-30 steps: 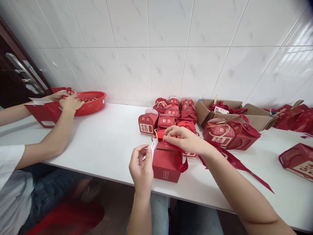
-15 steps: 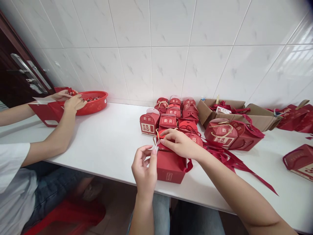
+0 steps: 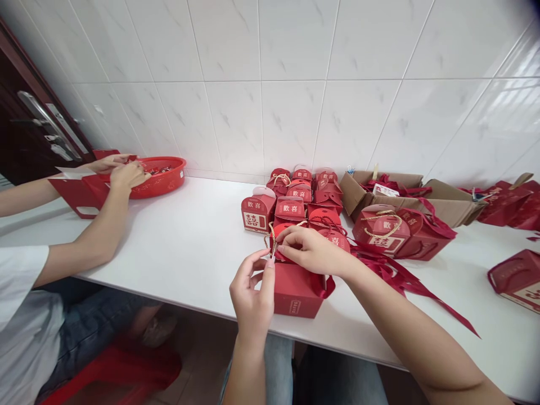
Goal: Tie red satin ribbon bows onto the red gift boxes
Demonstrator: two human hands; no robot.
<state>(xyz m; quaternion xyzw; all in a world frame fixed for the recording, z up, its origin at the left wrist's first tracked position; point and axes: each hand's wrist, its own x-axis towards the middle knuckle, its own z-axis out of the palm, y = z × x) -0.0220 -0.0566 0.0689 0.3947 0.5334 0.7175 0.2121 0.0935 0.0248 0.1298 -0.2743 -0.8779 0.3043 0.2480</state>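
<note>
A plain red gift box [image 3: 300, 288] stands at the table's front edge, a dark red ribbon loop [image 3: 329, 287] at its right end. Over its left end, my left hand [image 3: 253, 287] pinches a thin gold cord [image 3: 274, 248] between thumb and forefinger. My right hand [image 3: 310, 247] reaches across the box from the right, its fingertips closed on the same cord. The cord's lower end is partly hidden by my fingers. Right behind are several packed red boxes [image 3: 289, 208] with domed lids and Chinese characters.
At the left a co-worker's hands [image 3: 126, 171] are over a red plastic basket [image 3: 169, 181] beside a red box [image 3: 80, 194]. Ribbons [image 3: 405, 278] lie right of my box. Behind them stand a ribboned box [image 3: 422, 230] and an open cardboard carton [image 3: 354, 194]; another box [image 3: 518, 278] sits far right.
My left hand and the box in front of me have shifted slightly right. A whitish piece between my fingertips now shows less, and the gold cord more. The co-worker's hands moved slightly.
</note>
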